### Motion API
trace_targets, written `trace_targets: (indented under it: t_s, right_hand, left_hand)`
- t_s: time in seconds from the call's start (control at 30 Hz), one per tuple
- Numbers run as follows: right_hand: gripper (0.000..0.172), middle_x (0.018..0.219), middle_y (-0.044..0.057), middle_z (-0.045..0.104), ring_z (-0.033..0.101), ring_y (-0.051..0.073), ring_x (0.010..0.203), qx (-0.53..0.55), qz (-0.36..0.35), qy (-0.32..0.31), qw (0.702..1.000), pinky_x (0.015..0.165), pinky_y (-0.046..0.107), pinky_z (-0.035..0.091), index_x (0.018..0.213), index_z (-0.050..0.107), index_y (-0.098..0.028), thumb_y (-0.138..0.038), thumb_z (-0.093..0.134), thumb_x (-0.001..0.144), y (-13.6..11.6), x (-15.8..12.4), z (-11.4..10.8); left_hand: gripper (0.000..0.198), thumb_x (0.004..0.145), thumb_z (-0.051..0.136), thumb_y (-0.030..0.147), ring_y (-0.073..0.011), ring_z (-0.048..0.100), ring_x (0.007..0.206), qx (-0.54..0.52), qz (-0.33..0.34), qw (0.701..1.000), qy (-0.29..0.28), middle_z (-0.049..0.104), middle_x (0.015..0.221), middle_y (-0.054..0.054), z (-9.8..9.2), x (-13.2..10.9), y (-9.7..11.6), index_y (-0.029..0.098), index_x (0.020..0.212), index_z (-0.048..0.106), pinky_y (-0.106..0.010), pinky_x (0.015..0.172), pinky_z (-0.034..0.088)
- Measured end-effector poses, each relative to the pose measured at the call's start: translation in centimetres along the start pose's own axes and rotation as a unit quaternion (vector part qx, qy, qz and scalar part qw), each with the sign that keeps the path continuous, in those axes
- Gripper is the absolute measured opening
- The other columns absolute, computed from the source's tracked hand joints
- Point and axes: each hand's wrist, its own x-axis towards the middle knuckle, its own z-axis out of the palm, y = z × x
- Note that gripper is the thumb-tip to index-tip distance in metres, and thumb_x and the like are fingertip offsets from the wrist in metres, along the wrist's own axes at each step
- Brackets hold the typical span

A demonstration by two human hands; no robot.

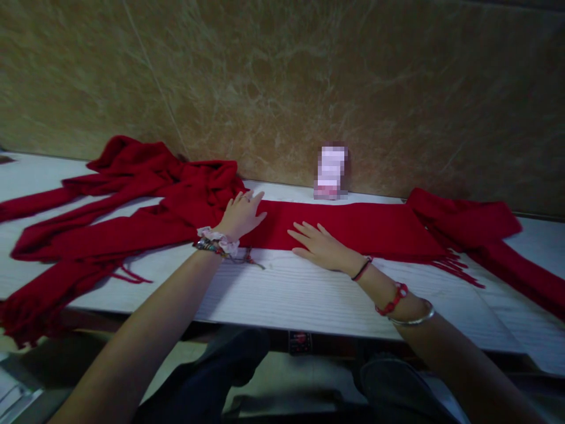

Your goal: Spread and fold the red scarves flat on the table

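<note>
A red fabric strip [362, 227] lies flat along the middle of the white table, with fringe at its right end. My left hand [242, 215] rests at the strip's left part, beside a heap of crumpled red cloth [176, 200], its fingers apart. Over the strip's lower edge, my right hand [322, 247] lies palm down with fingers spread. Neither hand grips anything. More folded red cloth [468, 224] overlaps the strip's right end and runs off toward the right edge of the view.
The white table [282, 294] stands against a brown marbled wall [265, 88]. A phone [332, 171], its screen blurred out, leans upright on the wall behind the strip. My legs [212, 371] are below the table's front edge.
</note>
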Motion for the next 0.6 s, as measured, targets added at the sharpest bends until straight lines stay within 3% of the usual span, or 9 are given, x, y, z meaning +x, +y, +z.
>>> trace_targets:
  t_s: [0.13,0.3,0.43,0.53,0.6]
  right_hand:
    - [0.055,0.149,0.007,0.026,0.021,0.025,0.137,-0.014,-0.005,-0.022,1.000,0.109,0.053,0.020,0.142,0.030,-0.023,-0.048,0.023,0.094,0.1,0.0,-0.1]
    - [0.057,0.150,0.008,0.022,0.017,0.026,0.138,-0.027,0.006,-0.045,0.999,0.110,0.051,0.018,0.144,0.027,-0.020,-0.048,0.023,0.094,0.2,-0.7,-0.4]
    - [0.057,0.151,0.007,0.022,0.016,0.025,0.139,0.013,0.010,-0.057,0.998,0.110,0.053,0.016,0.144,0.027,-0.023,-0.050,0.024,0.093,0.2,-0.2,-0.6]
    - [0.057,0.151,0.007,0.023,0.019,0.022,0.138,0.066,0.033,0.003,0.997,0.110,0.050,0.021,0.144,0.026,-0.023,-0.049,0.023,0.093,0.1,1.8,-1.1]
    - [0.057,0.151,0.009,0.023,0.019,0.022,0.138,0.062,0.051,0.068,0.994,0.109,0.049,0.022,0.143,0.027,-0.021,-0.047,0.024,0.093,-0.1,3.7,-1.3]
  left_hand:
    - [0.049,0.088,0.041,0.032,-0.0243,0.048,0.119,-0.009,0.052,0.997,-0.050,0.051,0.129,-0.014,1.4,0.9,-1.3,0.013,0.133,0.042,-0.034,0.097,0.039]
    - [0.042,0.089,0.038,0.030,-0.0175,0.062,0.098,-0.086,0.042,0.995,-0.030,0.067,0.106,-0.009,0.9,1.3,-1.9,0.014,0.126,0.049,-0.024,0.085,0.045]
    - [0.046,0.091,0.031,0.036,-0.0184,0.060,0.105,-0.075,0.037,0.994,-0.068,0.063,0.116,-0.011,0.5,1.1,-2.8,0.012,0.126,0.049,-0.025,0.090,0.043]
    - [0.050,0.088,0.037,0.038,-0.0183,0.048,0.121,-0.051,0.089,0.987,-0.120,0.051,0.132,-0.013,1.1,1.1,-3.2,0.009,0.127,0.048,-0.024,0.099,0.035]
    - [0.053,0.086,0.041,0.041,-0.0196,0.043,0.126,-0.041,0.093,0.987,-0.122,0.046,0.137,-0.014,1.7,1.2,-3.3,0.009,0.128,0.047,-0.026,0.101,0.034]
